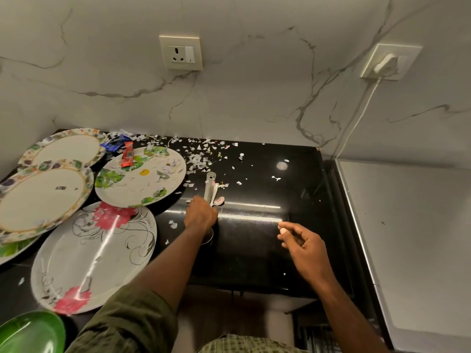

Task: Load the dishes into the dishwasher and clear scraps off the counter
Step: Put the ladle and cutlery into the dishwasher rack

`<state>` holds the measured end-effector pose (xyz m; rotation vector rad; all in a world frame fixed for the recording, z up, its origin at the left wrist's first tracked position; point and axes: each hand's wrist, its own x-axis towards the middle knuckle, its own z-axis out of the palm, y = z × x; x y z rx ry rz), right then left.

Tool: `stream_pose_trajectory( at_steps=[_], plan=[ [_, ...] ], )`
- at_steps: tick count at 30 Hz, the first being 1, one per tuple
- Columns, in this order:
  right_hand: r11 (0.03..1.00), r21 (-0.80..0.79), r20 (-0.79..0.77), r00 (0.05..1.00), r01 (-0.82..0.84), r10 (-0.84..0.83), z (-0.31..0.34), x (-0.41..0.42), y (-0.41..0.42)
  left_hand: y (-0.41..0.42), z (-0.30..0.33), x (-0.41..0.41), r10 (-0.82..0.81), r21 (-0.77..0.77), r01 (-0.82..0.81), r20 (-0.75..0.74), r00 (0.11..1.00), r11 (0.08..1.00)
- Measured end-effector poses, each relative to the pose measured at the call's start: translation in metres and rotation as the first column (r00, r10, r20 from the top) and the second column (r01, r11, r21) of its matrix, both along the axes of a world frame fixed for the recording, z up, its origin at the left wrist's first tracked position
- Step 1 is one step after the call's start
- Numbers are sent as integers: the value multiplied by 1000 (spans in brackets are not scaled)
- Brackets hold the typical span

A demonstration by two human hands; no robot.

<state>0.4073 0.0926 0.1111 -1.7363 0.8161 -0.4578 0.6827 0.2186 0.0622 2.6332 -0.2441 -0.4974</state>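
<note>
- The left hand [201, 212] reaches forward over the middle of the black worktop [267, 240], arm nearly straight, olive sleeve [127, 319] pushed up above the elbow.
- Its fingers are curled round a bundle of steel cutlery handles [210, 186], which stick up and away from the fist towards the wall; a small red-and-white scrap [219, 200] lies just beside the knuckles.
- The right hand [303, 244] hovers above the worktop's right half, well apart from the left, palm turned inward, fingers loosely bent and holding nothing.
- Torn paper scraps [198, 159] litter the worktop's back edge and spread towards its centre.
- Four patterned plates crowd the left side: two floral-rimmed ones [43, 197] at the left edge, a green-leaf plate [142, 177] carrying a red wrapper [127, 154], and a red-flower plate [94, 256] nearer the front edge.
- A green plate [30, 332] sits at the front-left corner.
- A blue wrapper [114, 143] lies near the back-left corner.
</note>
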Motion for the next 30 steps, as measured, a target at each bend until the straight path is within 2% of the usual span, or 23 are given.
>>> stream_pose_trajectory(
  at_steps=[3,7,13,15,17,19,23,25,27,30],
  plan=[
    [1000,7,4,1000,-7,7,1,-2,-1,3,-3,-4,-45,-25,46,33,998,999],
    [1000,18,10,1000,-21,21,4,-3,-6,7,-4,-10,-37,-101,35,-10,999,994],
    [998,57,29,999,-38,36,6,-7,-3,16,25,-31,4,-317,7,35,999,948],
    [994,103,52,998,-38,32,6,-6,0,11,44,-47,-43,-398,38,-3,999,917],
    [973,229,74,997,-28,11,6,-3,3,5,62,-70,-155,-487,90,-95,983,869],
    [905,425,77,997,-23,-11,8,2,6,-3,76,-101,-300,-541,165,-171,939,824],
    [627,778,137,985,-43,-102,17,10,14,-28,70,-162,-474,-596,267,-221,852,758],
    [561,828,131,974,-6,-182,16,11,18,-38,63,-181,-485,-588,276,-232,843,760],
    [546,837,119,959,43,-258,12,8,19,-40,56,-190,-464,-601,244,-241,853,761],
    [465,883,132,911,71,-390,12,1,16,-37,53,-195,-484,-668,203,-266,834,716]
  ],
)
